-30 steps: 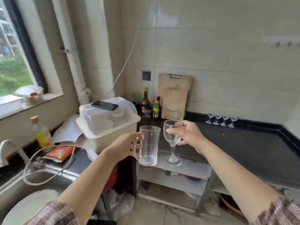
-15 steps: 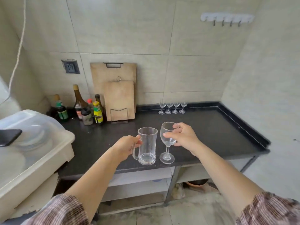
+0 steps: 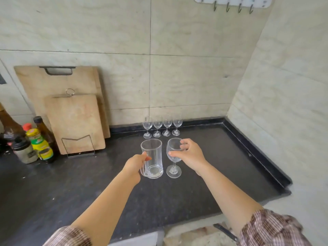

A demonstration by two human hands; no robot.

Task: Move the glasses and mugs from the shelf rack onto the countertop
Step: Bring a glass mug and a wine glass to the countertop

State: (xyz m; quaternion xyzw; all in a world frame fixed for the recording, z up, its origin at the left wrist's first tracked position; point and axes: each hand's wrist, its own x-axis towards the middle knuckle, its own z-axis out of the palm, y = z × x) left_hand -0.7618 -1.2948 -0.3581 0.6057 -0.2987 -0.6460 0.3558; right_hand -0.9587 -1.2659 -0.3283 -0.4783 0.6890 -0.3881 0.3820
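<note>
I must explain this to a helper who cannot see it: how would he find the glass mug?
On the black countertop, before four small wine glasses at the wall, each hand holds one glass. The glass mug is in the left hand: straight, with handle, no stem.

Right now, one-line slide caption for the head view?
Both hands hold glassware over the countertop: left hand glass mug, right hand wine glass.

Soft, even daylight; no hard shadows. Slight overall blur. Wide-angle bending at edges; faint sheen on dark countertop [image 3: 204, 157].
</note>
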